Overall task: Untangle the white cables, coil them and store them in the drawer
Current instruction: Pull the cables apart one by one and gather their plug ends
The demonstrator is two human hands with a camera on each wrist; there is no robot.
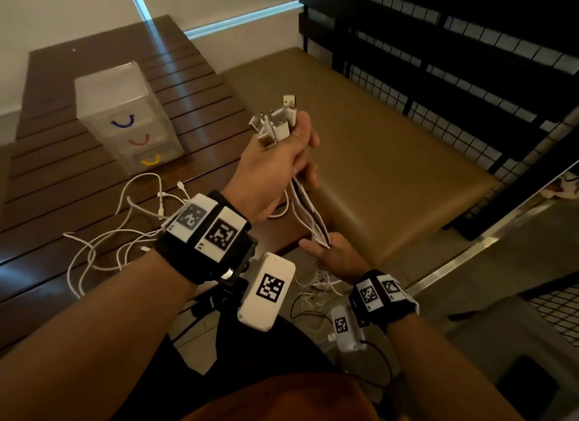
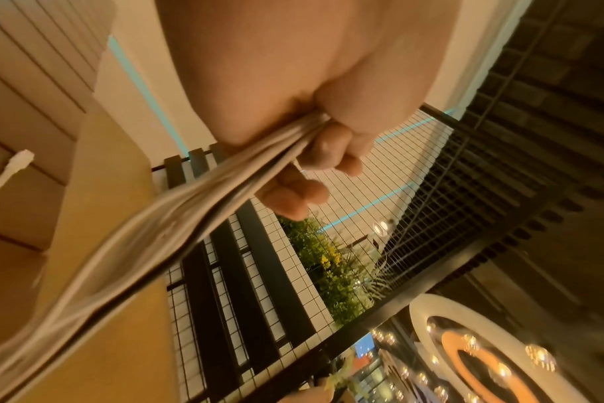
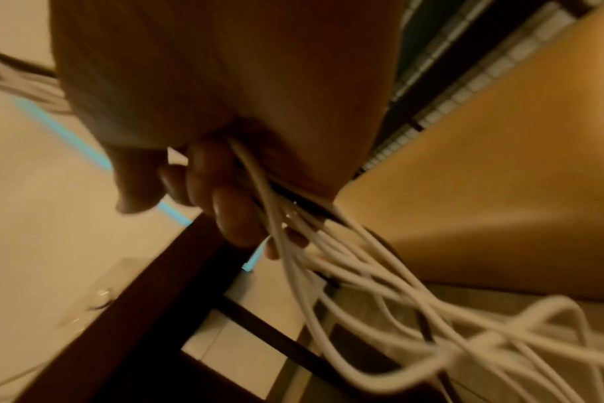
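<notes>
My left hand [image 1: 283, 167] is raised above the table edge and grips a bundle of white cables [image 1: 308, 214] just below their USB plugs [image 1: 275, 123], which stick up out of the fist. In the left wrist view the cables [image 2: 176, 218] run out from under curled fingers [image 2: 328, 147]. Lower down, my right hand [image 1: 332, 254] holds the same bundle, with the strands passing between its fingers [image 3: 231, 207] and hanging loose [image 3: 397, 294] toward the floor. More white cables [image 1: 125, 229] lie tangled on the dark table. The small clear drawer unit [image 1: 128, 117] stands shut at the back left.
The dark slatted wooden table [image 1: 62, 182] fills the left. A tan padded bench [image 1: 376, 145] lies ahead to the right, with a black wire-grid railing [image 1: 470, 60] behind it. Tiled floor shows below the table edge.
</notes>
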